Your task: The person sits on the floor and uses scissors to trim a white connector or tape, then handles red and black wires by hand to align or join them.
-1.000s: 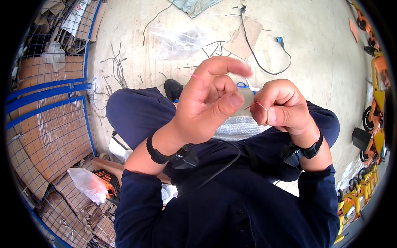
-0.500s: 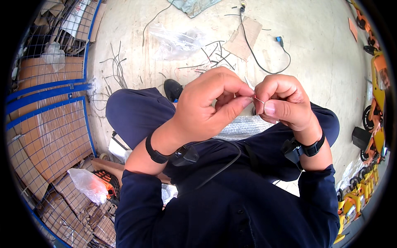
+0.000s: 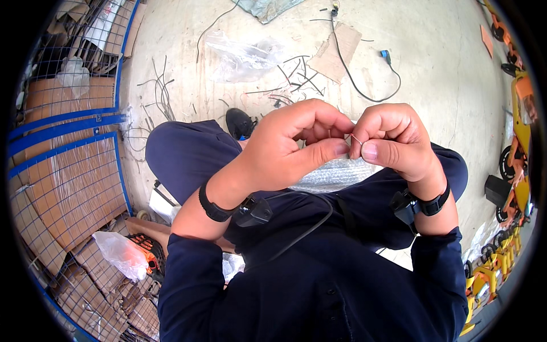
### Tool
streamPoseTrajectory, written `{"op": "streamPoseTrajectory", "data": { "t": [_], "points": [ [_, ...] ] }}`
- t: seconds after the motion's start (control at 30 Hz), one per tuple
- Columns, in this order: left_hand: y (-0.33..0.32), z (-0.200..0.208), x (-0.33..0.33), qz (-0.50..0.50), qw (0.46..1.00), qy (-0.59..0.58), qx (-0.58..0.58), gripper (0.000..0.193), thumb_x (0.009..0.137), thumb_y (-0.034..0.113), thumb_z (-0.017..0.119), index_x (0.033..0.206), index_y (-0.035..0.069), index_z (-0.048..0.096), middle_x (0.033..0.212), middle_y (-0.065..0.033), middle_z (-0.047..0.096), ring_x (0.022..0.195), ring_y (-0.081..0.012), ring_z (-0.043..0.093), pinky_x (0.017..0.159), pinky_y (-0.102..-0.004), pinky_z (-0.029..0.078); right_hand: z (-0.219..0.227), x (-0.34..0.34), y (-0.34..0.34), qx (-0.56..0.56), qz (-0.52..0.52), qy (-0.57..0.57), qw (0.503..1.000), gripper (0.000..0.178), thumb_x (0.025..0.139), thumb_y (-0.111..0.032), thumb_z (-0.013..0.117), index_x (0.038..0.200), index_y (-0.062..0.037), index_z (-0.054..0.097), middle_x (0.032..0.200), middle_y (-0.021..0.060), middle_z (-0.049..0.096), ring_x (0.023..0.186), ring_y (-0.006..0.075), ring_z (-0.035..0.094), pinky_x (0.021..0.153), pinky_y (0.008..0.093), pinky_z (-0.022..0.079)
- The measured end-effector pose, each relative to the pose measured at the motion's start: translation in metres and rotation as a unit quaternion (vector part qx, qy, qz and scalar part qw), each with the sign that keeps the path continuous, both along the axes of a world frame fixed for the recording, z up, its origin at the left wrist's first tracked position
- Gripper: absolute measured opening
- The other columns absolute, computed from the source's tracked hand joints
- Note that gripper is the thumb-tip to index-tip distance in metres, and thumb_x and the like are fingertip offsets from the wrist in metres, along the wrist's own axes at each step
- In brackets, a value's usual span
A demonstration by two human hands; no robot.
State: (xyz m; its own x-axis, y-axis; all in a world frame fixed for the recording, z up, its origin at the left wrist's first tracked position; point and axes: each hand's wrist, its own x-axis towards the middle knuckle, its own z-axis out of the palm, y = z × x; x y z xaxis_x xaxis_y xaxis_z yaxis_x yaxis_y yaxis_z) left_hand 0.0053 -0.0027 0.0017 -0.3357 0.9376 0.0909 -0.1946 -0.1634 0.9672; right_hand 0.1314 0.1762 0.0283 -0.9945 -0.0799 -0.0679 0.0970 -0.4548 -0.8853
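In front of my lap, my left hand (image 3: 288, 143) is closed, thumb and forefinger pinched together. Close by, my right hand (image 3: 394, 140) pinches a thin pale wire (image 3: 357, 139) between thumb and bent forefinger. A short bare loop of this wire shows in the small gap between the two hands. Its ends are hidden by the fingertips, and the left fingers meet it at the gap. Under the hands, clear bubble wrap (image 3: 333, 175) lies between my legs. A black cable (image 3: 319, 225) curves over my dark clothing below the left wrist.
Black cable offcuts (image 3: 301, 74) are scattered on the floor ahead, near a plastic bag (image 3: 242, 57) and a cardboard piece (image 3: 337, 52). A longer cable with a blue connector (image 3: 386, 56) lies beyond. Blue mesh cages (image 3: 121, 85) with cardboard stand left; yellow-orange wheeled items (image 3: 519, 134) line the right.
My left hand has lowered slightly, its fingertips still against the wire. My right hand has barely moved and keeps its pinch.
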Motion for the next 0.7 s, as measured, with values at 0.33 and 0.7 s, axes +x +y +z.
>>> {"op": "streamPoseTrajectory", "data": {
  "t": [0.33,0.7],
  "points": [
    [0.001,0.014,-0.014,0.103,0.956,0.271,0.04,0.013,0.081,-0.003,0.068,0.093,0.002,0.065,0.086,-0.0076,0.061,0.065,-0.0087,0.05,0.057,-0.0205,0.038,-0.001,-0.004,0.0,0.149,-0.031,0.037,0.988,0.013,0.089,0.002,0.057,0.098,0.0014,0.067,0.088,0.0046,0.068,0.076,0.006,0.058,0.068,0.0211,0.046],
    [-0.001,0.011,-0.016,0.088,0.962,0.252,0.047,0.012,0.08,-0.001,0.069,0.091,0.002,0.065,0.083,-0.0077,0.06,0.067,-0.011,0.051,0.058,-0.022,0.039,0.001,0.001,-0.01,0.166,-0.056,0.008,0.984,0.011,0.088,0.001,0.059,0.094,0.0014,0.068,0.078,-0.0001,0.065,0.06,-0.0015,0.046,0.051,0.0161,0.035]
  ]
}}
